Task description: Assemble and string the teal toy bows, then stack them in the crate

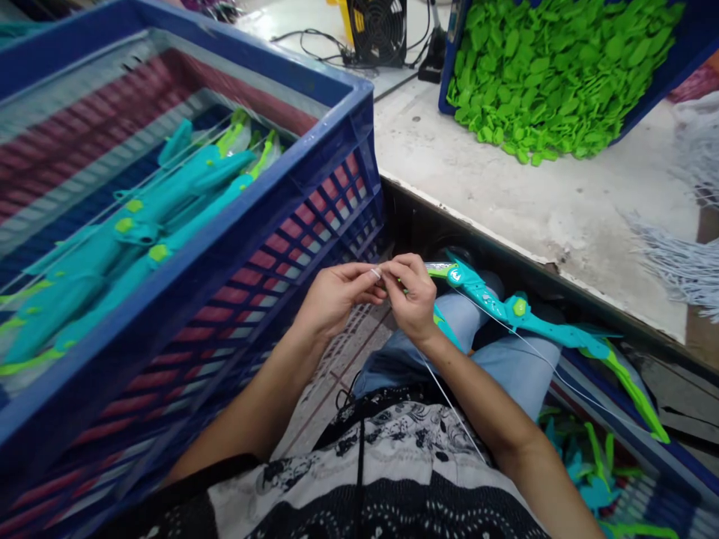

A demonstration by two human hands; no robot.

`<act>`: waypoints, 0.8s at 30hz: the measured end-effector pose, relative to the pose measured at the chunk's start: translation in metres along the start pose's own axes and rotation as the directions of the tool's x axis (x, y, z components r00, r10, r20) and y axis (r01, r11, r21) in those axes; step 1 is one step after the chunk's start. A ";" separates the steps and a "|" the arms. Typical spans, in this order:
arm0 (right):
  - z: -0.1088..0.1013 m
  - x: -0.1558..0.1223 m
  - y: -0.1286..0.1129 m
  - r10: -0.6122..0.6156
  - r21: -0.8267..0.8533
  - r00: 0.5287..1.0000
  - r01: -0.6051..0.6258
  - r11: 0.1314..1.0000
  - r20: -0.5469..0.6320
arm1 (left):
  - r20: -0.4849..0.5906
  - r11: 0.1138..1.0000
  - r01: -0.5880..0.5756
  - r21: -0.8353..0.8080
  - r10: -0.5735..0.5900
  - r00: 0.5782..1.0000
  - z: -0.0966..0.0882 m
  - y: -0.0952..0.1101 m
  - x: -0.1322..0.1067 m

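A teal and green toy bow (520, 307) lies across my lap, its far green limb reaching out to the right. My right hand (413, 296) is closed in a pinch at the bow's near end, hiding that tip. Close against it, my left hand (342, 296) pinches a short bit of white string (375, 274) between thumb and fingertips. More white string (539, 352) runs slackly along the bow, and another stretch hangs down over my clothes. What exactly sits between the right fingertips is hidden.
At left stands a big blue crate (314, 202) with several teal toy bows (129, 224). A blue bin of green plastic pieces (562, 75) tips onto the white table (416, 142), near a black fan (379, 30). Bundled white strings (679, 262) lie right; another crate (688, 464) holds parts below.
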State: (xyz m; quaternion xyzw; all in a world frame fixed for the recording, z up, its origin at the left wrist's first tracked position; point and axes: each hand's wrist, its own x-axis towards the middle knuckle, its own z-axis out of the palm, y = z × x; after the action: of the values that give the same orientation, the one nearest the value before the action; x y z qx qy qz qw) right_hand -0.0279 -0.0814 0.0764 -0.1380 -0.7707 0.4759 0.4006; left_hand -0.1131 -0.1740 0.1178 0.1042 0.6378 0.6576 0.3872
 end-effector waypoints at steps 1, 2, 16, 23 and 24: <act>0.000 0.000 0.001 -0.015 0.001 1.000 0.015 1.000 0.004 | -0.001 1.000 -0.002 -0.010 0.002 1.000 0.001 -0.001 0.000; -0.001 0.000 0.001 -0.030 0.005 1.000 0.030 1.000 0.008 | -0.014 1.000 -0.004 -0.027 0.004 1.000 0.003 -0.001 0.000; -0.028 0.015 -0.004 -0.193 -0.293 0.956 0.254 0.922 0.221 | -0.003 0.995 -0.086 0.049 0.087 0.996 0.010 0.001 -0.003; -0.022 0.006 0.000 -0.037 -0.063 0.990 0.046 0.997 0.138 | -0.070 0.881 -0.257 0.397 0.309 0.949 0.004 -0.016 -0.008; -0.020 0.004 0.002 0.016 -0.001 0.990 -0.016 1.000 0.138 | -0.084 0.869 -0.257 0.422 0.320 0.944 0.002 -0.018 -0.008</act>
State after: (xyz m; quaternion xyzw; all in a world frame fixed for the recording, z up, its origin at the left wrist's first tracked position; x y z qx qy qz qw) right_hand -0.0157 -0.0653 0.0812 -0.1108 -0.7955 0.4874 0.3425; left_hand -0.0993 -0.1795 0.1048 0.2265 0.7648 0.5674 0.2046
